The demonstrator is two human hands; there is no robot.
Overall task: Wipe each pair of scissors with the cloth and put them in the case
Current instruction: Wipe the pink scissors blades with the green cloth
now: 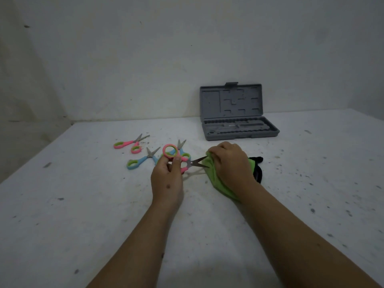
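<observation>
Pink scissors (187, 162) held open-bladed above the table (83, 204), left hand (167, 177) pinching their handles, blade tips at the green cloth (216, 177), right hand (230, 163) closed on it, three other scissors just left, open grey case (236, 113) behind

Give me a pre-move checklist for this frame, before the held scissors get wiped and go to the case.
1. Left hand grips the pink scissors by the handles: ok.
2. Blades open, tips toward the cloth: ok.
3. Right hand grasps the cloth: ok.
4. Blades touching the cloth: cannot tell; the tips sit right at its edge.
5. Case open, lid upright, slots free of scissors: ok.
6. Other scissors waiting on the table: one pink pair and a blue pair in plain view; another blue pair lies partly hidden behind the held scissors: ok.
</observation>
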